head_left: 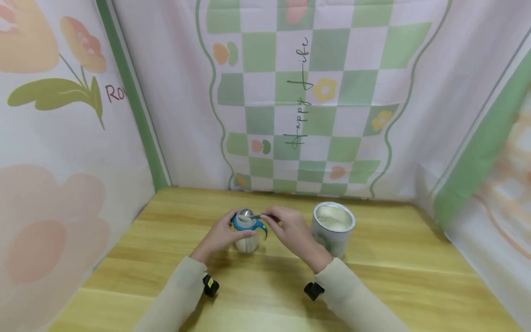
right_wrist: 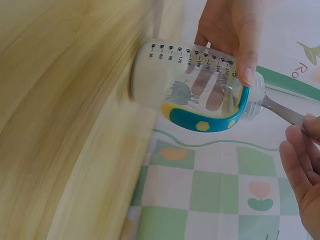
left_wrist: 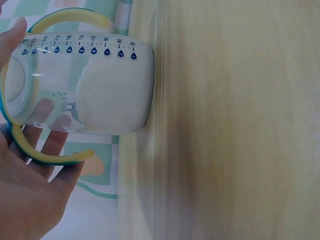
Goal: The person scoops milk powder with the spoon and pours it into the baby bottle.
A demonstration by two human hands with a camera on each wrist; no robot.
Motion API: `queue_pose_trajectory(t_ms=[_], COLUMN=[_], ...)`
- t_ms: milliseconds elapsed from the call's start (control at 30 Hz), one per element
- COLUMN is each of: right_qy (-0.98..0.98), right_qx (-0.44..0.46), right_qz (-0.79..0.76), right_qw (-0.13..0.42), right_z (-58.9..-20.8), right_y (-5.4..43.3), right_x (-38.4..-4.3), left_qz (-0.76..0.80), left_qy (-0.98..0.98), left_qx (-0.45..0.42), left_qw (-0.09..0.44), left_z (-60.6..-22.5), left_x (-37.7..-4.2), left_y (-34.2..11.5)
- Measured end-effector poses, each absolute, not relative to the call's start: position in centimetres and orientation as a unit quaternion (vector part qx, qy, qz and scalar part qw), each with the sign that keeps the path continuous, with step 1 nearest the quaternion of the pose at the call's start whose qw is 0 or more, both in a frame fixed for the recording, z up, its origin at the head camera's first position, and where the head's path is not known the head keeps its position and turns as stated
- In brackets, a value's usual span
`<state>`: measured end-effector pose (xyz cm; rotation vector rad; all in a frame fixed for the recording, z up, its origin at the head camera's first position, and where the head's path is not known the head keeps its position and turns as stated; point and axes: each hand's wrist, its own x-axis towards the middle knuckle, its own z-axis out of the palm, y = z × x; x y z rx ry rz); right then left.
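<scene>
A clear baby bottle point(left_wrist: 110, 85) with a blue-and-yellow two-handled ring stands upright on the table, its mouth uncovered. White powder fills its lower part, below a printed measuring scale. My left hand point(head_left: 220, 237) grips the bottle near the top, thumb on the near side and fingers behind. Between thumb and fingers, my right hand point(head_left: 290, 228) pinches the handle of a metal spoon point(right_wrist: 282, 110). The spoon's bowl is at the bottle's mouth, partly hidden by the neck in the right wrist view.
To the right of the bottle stands a tall opened can point(head_left: 334, 235) with pale powder inside, close beside my right wrist. The wooden table point(head_left: 265, 295) runs back to a green-and-white checked curtain point(head_left: 307, 106). A printed flower curtain point(head_left: 54, 184) borders the left side.
</scene>
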<state>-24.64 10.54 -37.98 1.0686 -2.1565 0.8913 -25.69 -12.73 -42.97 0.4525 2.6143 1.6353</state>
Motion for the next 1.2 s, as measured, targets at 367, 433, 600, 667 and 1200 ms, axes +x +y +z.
queue_pose_trajectory(t_ms=[367,433,600,667,1200], right_qy=[-0.797,-0.796,-0.794,-0.795,-0.79], right_qx=[0.433,0.44,0.452,0.453,0.471], right_qz=[0.3,0.283,0.25,0.243,0.23], right_qw=[0.296,0.306,0.321,0.322,0.319], right_z=[-38.14,-38.09,-38.1,-38.27,-38.86], right_y=[10.96,10.94,10.85,10.97,11.21], right_x=[-24.32,-24.22,-23.97,-23.87,-24.08], left_qz=[0.539,0.539,0.533,0.53,0.521], left_qy=[0.829,0.829,0.832,0.834,0.843], left_qx=[0.148,0.149,0.15,0.153,0.129], left_qw=[0.019,0.021,0.023,0.024,0.038], left_z=[-43.03,-42.91,-42.79,-42.83,-42.82], left_x=[-26.07,-26.02,-25.89,-25.91,-26.08], left_y=[-12.69,-12.7,-12.84,-12.78,-12.65])
